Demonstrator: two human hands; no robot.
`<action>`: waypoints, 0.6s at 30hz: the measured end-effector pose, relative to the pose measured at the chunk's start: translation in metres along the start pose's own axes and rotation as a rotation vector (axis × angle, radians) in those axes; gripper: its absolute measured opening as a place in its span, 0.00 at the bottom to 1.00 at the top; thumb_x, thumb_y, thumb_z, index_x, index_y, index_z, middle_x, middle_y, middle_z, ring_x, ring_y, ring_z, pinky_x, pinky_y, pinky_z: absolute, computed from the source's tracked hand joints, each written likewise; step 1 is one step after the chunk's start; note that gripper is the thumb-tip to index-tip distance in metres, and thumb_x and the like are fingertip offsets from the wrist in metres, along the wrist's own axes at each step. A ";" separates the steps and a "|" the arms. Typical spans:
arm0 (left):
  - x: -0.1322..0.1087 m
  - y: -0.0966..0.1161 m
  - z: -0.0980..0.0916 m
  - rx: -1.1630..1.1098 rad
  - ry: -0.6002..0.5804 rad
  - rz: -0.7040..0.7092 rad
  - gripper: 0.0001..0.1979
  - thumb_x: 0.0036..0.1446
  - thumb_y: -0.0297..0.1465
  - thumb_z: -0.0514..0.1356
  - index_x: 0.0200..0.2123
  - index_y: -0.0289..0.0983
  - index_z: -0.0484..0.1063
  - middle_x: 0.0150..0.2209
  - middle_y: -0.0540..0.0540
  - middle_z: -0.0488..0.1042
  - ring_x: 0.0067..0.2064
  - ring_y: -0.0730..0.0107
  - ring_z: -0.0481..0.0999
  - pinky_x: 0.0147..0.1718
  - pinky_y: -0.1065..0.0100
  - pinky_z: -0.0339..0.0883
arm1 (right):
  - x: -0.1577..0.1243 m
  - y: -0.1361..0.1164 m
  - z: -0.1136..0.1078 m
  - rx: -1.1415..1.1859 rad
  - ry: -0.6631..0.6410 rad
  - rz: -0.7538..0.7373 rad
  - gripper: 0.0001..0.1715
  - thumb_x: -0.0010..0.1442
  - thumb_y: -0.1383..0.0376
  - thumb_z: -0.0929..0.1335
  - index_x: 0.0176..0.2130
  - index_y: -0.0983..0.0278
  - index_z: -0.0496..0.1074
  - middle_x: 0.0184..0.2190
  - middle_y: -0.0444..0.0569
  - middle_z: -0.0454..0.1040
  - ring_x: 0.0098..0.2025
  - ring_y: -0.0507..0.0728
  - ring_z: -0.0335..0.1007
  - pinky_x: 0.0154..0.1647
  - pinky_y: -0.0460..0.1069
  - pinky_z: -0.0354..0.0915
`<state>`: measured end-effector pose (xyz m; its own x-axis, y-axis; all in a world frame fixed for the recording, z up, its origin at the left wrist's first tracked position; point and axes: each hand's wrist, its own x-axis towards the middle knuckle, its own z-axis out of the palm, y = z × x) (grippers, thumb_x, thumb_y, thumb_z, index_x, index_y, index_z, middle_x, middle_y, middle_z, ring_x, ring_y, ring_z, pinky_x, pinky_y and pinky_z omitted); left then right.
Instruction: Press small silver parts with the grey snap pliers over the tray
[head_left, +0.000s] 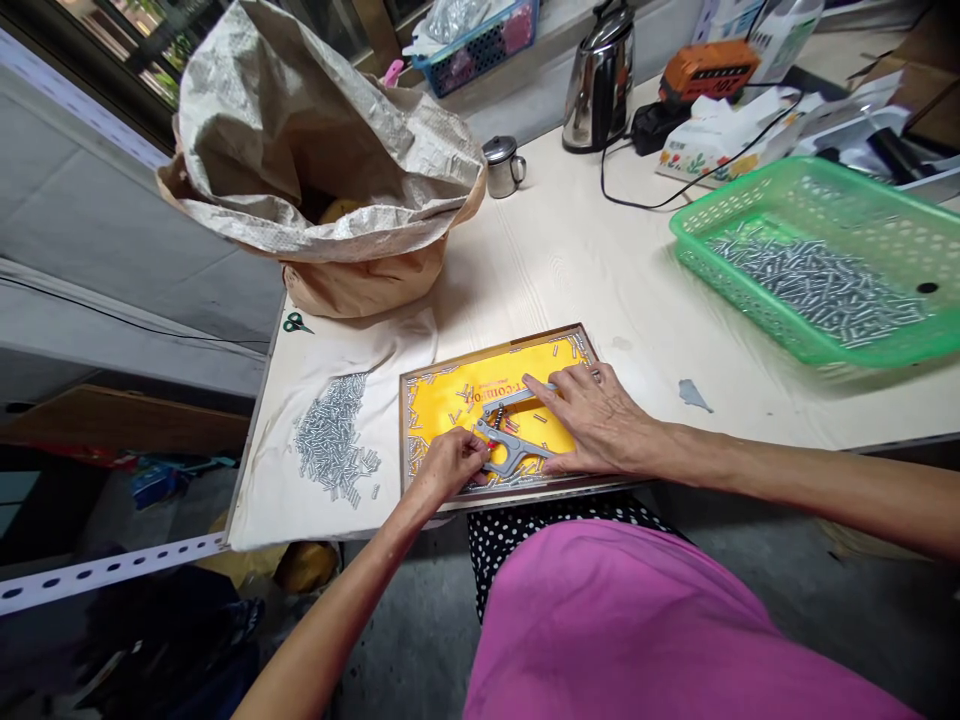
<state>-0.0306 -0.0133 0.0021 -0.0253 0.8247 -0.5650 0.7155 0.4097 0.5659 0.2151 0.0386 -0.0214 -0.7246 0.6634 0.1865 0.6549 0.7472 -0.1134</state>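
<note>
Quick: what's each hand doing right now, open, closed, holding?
Left hand: closed beside the gray pliers; what it pinches is hidden.
Right hand: holding the pliers.

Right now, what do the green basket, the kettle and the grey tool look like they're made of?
Green basket: probably shiny plastic, with thin, hole-patterned walls. Kettle: polished metal, likely steel, judging by its mirror-like reflections. Grey tool: seemingly dull metal, from its even grey; it could be painted.
</note>
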 end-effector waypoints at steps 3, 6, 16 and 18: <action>0.000 -0.001 0.001 0.004 -0.002 0.006 0.05 0.56 0.28 0.60 0.28 0.35 0.73 0.24 0.51 0.78 0.25 0.71 0.80 0.24 0.77 0.64 | -0.001 -0.003 0.000 0.004 -0.007 0.013 0.52 0.56 0.39 0.64 0.64 0.71 0.57 0.48 0.63 0.68 0.48 0.68 0.57 0.46 0.60 0.49; -0.001 0.001 0.001 0.022 -0.001 0.010 0.06 0.56 0.28 0.60 0.27 0.35 0.72 0.23 0.51 0.78 0.25 0.71 0.80 0.25 0.76 0.64 | -0.003 -0.006 -0.001 0.017 -0.015 0.020 0.48 0.57 0.43 0.64 0.64 0.70 0.57 0.49 0.62 0.68 0.49 0.68 0.57 0.47 0.60 0.49; 0.000 0.000 0.002 0.065 0.020 0.005 0.07 0.56 0.28 0.59 0.26 0.35 0.73 0.19 0.52 0.76 0.25 0.69 0.80 0.27 0.75 0.64 | -0.010 -0.016 -0.003 0.024 -0.021 0.049 0.52 0.55 0.48 0.67 0.66 0.75 0.52 0.51 0.64 0.68 0.51 0.70 0.58 0.50 0.62 0.50; 0.000 0.000 0.003 0.074 0.029 0.010 0.07 0.56 0.28 0.59 0.26 0.35 0.73 0.19 0.52 0.76 0.25 0.69 0.80 0.27 0.75 0.64 | -0.012 -0.019 -0.001 0.015 -0.020 0.065 0.50 0.57 0.50 0.66 0.66 0.76 0.51 0.50 0.64 0.69 0.49 0.69 0.60 0.48 0.62 0.51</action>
<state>-0.0284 -0.0148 0.0007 -0.0378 0.8401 -0.5412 0.7651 0.3727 0.5251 0.2116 0.0169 -0.0203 -0.6848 0.7114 0.1584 0.6977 0.7027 -0.1395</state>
